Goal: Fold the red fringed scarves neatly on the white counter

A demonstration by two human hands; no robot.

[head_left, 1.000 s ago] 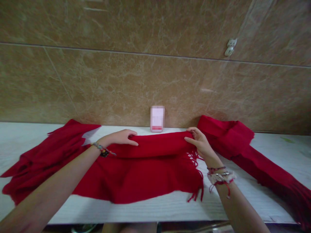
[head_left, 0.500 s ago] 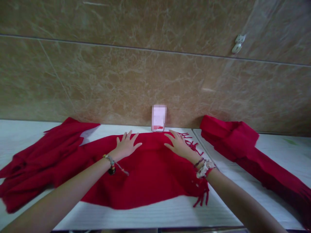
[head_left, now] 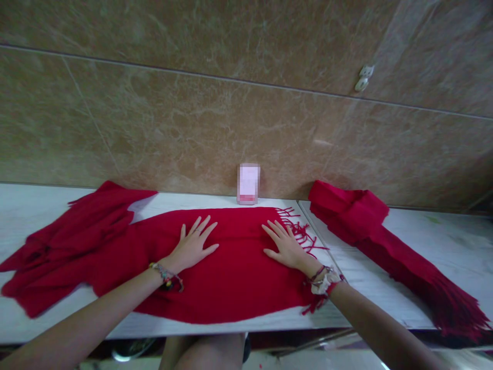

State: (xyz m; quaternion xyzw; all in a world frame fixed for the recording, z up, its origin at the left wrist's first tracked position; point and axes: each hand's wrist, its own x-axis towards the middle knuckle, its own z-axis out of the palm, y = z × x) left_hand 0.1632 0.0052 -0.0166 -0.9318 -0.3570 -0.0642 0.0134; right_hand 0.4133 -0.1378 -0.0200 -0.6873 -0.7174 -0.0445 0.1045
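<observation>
A red scarf [head_left: 234,277] lies spread over the white tabletop, its fringe [head_left: 298,226] at the right end and its left part bunched in loose folds. My left hand [head_left: 194,245] rests flat on the cloth left of the middle, fingers spread. Close to the fringed end, my right hand [head_left: 285,246] also lies flat, fingers apart and palm down. Neither hand grips the fabric. My right forearm and wrist hide part of the lower fringe.
A second red scarf [head_left: 350,216], folded long with a fringed end, lies to the right across a seam in the white table [head_left: 416,231]. A phone with a blurred screen [head_left: 248,182] leans on the brown marbled wall [head_left: 192,123]. A small white hook [head_left: 364,78] is on the wall.
Both hands have slid slightly down the cloth toward me. The scarf under them looks flatter, with its top fringe spread more to the right. The camera view has shifted a little.
</observation>
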